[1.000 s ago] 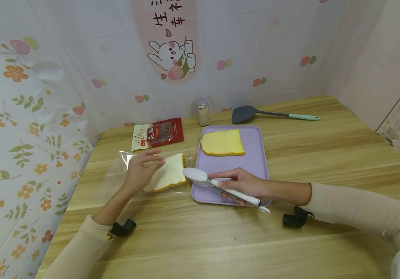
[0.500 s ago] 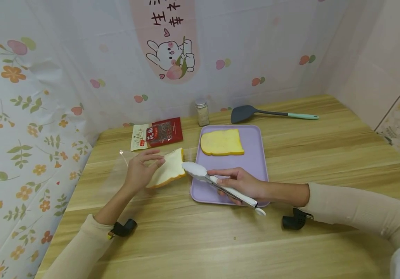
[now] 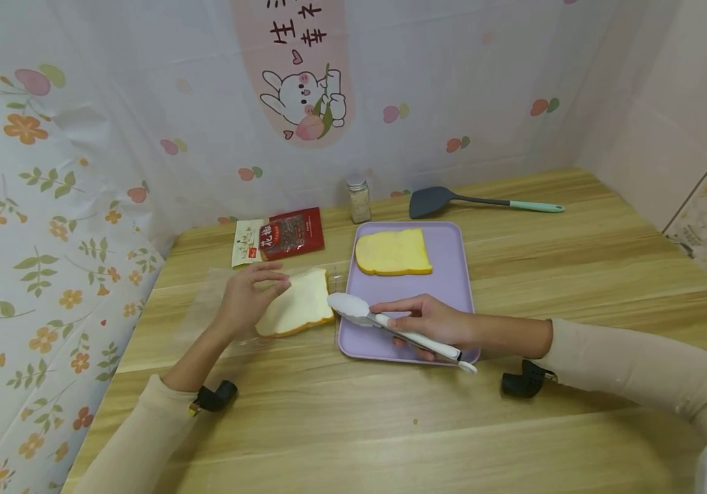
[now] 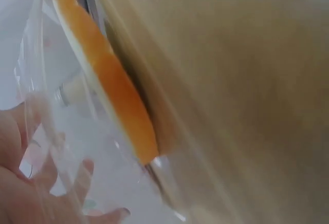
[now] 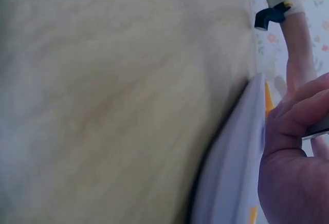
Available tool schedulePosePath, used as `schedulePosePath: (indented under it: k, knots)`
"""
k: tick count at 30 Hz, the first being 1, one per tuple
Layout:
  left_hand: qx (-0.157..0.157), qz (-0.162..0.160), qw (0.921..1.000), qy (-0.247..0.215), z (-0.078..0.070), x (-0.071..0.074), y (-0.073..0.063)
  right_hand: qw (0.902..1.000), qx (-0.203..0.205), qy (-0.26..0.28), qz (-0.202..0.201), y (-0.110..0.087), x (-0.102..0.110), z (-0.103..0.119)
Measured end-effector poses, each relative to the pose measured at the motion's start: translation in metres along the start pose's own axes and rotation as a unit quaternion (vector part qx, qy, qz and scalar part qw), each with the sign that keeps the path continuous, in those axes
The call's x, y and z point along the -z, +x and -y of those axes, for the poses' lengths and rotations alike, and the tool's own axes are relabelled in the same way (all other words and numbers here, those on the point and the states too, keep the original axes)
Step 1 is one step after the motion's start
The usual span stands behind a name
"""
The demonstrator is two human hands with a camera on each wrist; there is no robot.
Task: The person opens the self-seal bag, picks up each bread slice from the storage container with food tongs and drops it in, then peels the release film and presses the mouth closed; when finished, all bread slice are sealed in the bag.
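Note:
A white bread slice point(image 3: 296, 302) with an orange crust lies inside a clear plastic bag point(image 3: 195, 322) left of the tray. My left hand point(image 3: 247, 302) pinches the bag's upper film over the slice between thumb and forefinger; in the left wrist view the film point(image 4: 38, 64) stands raised beside the crust point(image 4: 110, 77). My right hand point(image 3: 433, 322) grips white-handled tongs point(image 3: 417, 339) above the near part of the lilac tray point(image 3: 446, 291). Their white head point(image 3: 348, 305) points left and meets the slice's right edge. A yellow bread slice point(image 3: 393, 252) lies flat on the tray's far half.
Behind the bag lies a red and cream spice packet point(image 3: 279, 237). A small lidded glass jar point(image 3: 359, 200) stands behind the tray, and a dark spatula point(image 3: 432, 202) with a mint handle lies to its right. Printed cloth hangs along the table's back and left.
The white slice's right side rose with the tongs half a second ago and is lower now. The tongs' head has shifted slightly right and down. My left hand has hardly moved.

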State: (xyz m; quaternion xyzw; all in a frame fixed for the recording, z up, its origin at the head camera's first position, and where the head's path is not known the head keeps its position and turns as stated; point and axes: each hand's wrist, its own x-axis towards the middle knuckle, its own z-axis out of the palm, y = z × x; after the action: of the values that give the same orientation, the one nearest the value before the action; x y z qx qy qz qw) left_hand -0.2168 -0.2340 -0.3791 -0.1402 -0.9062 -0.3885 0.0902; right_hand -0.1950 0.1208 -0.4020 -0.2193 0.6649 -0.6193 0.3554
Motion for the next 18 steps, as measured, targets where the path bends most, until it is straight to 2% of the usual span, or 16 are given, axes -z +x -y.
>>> schedulePosePath:
  k: [5, 8, 11, 15, 18]
  knots:
    - [-0.039, 0.018, 0.9966, 0.071, -0.004, 0.003, 0.005, 0.9998, -0.006, -0.017, -0.001, -0.004, 0.007, 0.004]
    - [-0.06, 0.014, 0.9938, 0.092, -0.007, 0.004, 0.009, 0.9996, -0.004, -0.028, 0.0, -0.007, 0.013, 0.004]
    - [-0.071, 0.015, 0.9928, 0.095, -0.01, 0.005, 0.013, 0.9998, -0.006, -0.018, 0.011, -0.012, 0.02, 0.006]
    - [-0.062, 0.029, 0.9937, 0.088, -0.011, 0.008, 0.018, 0.9994, -0.008, -0.002, 0.032, -0.021, 0.03, 0.008]
    - [-0.05, 0.048, 0.995, 0.072, -0.01, 0.011, 0.019, 0.9989, -0.014, -0.018, 0.041, -0.03, 0.04, 0.009]
